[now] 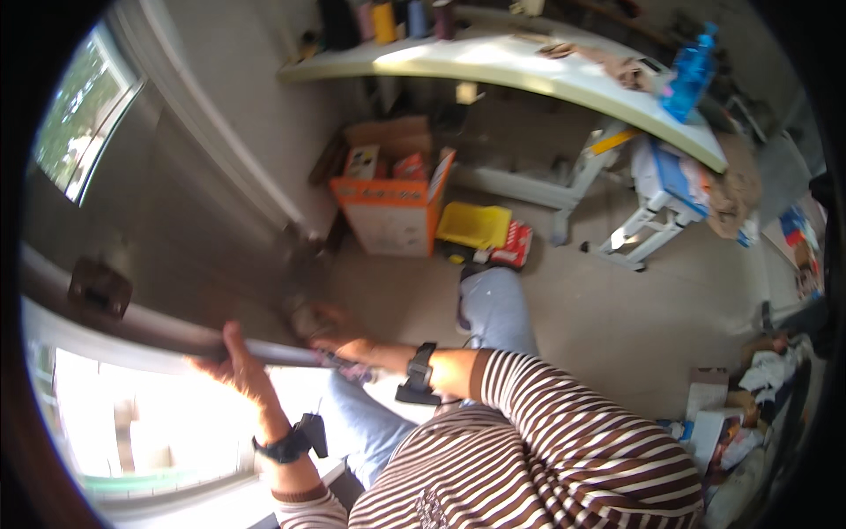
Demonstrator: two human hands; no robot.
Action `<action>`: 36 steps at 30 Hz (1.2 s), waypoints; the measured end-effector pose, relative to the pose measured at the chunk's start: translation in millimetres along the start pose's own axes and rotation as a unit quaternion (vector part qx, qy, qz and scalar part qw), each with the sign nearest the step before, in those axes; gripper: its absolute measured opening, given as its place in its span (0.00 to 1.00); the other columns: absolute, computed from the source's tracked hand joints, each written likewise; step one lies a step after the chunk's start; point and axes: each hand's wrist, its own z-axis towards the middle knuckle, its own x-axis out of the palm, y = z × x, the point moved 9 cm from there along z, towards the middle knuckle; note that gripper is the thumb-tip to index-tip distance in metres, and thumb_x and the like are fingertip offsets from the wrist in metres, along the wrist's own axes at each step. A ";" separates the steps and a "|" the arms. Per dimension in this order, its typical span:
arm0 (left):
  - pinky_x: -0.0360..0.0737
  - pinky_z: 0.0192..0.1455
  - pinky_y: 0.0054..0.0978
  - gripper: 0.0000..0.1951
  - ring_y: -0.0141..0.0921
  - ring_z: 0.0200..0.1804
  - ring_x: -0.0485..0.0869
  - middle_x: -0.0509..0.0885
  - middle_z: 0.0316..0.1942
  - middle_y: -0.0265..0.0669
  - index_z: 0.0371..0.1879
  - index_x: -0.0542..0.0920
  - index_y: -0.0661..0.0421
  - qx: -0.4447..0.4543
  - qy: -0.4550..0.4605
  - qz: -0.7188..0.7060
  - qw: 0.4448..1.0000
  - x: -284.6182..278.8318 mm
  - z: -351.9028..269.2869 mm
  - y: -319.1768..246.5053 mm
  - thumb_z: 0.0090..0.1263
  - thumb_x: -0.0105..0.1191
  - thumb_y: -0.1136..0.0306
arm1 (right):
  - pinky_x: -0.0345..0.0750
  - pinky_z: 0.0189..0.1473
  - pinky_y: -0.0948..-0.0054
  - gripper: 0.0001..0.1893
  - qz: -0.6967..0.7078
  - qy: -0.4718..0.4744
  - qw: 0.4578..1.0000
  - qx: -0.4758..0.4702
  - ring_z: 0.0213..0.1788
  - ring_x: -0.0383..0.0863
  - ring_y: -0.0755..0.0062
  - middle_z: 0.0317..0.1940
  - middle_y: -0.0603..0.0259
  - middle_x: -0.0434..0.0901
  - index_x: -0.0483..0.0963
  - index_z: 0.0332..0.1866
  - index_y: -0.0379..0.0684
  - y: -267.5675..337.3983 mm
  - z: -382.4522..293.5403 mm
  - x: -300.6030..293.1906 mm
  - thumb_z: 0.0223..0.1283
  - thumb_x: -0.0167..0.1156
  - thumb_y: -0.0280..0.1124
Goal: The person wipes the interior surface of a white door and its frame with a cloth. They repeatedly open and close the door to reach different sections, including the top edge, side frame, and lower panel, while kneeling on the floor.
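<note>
A grey door (185, 264) stands at the left, with a window pane in its upper part and a dark lock fitting (100, 289) near its edge. My left hand (239, 371) is at the door's edge, thumb on the inner face and fingers around the outer side. Lower along the same edge, my right hand (340, 337) reaches to the door; its fingers are blurred and appear to be against the edge or face, and I cannot tell what they grip. Black straps with devices sit on both wrists.
A white table (489, 63) carries thread cones and a blue bottle (687, 79). An orange and white carton (390, 218), a yellow tray (474, 225) and a red box (514, 244) stand on the floor. A stool (674, 178) is under the table's right end; clutter lies lower right.
</note>
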 end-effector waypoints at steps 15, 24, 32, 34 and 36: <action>0.75 0.56 0.34 0.26 0.31 0.57 0.73 0.72 0.59 0.35 0.61 0.65 0.47 0.097 0.038 0.026 0.994 -11.4 -7.4 -4.3 0.68 0.57 0.53 | 0.79 0.45 0.74 0.28 0.233 0.089 0.933 -0.261 0.42 0.81 0.68 0.50 0.57 0.75 0.73 0.59 0.43 216.8 132.1 38.3 0.50 0.68 0.35; 0.81 0.55 0.34 0.31 0.32 0.60 0.73 0.68 0.64 0.38 0.68 0.59 0.47 0.109 0.053 0.072 0.990 -14.3 -18.7 -11.5 0.73 0.40 0.41 | 0.77 0.42 0.76 0.27 0.235 0.059 0.970 -0.003 0.43 0.76 0.77 0.39 0.65 0.74 0.65 0.67 0.51 -16.3 147.1 24.1 0.62 0.58 0.27; 0.83 0.48 0.27 0.34 0.30 0.49 0.80 0.77 0.53 0.36 0.57 0.71 0.57 0.097 0.115 0.055 0.987 -7.1 -23.6 -14.4 0.71 0.37 0.37 | 0.69 0.61 0.65 0.32 0.112 0.053 0.960 0.253 0.62 0.70 0.64 0.63 0.54 0.65 0.63 0.67 0.48 -157.1 86.7 -0.3 0.60 0.59 0.50; 0.82 0.51 0.27 0.35 0.30 0.51 0.79 0.76 0.54 0.35 0.59 0.70 0.57 0.075 0.119 0.021 0.990 -9.0 -23.8 -13.1 0.70 0.38 0.36 | 0.70 0.61 0.64 0.34 0.138 0.073 0.978 0.135 0.62 0.70 0.62 0.63 0.54 0.65 0.63 0.68 0.50 -93.6 119.7 4.7 0.57 0.60 0.52; 0.81 0.52 0.27 0.35 0.30 0.53 0.79 0.76 0.56 0.35 0.59 0.70 0.56 0.051 0.156 -0.025 0.986 -6.9 -24.9 -10.9 0.69 0.38 0.36 | 0.72 0.60 0.64 0.34 0.099 0.064 0.989 0.092 0.60 0.72 0.58 0.60 0.52 0.68 0.66 0.66 0.51 -22.6 168.7 12.1 0.55 0.61 0.53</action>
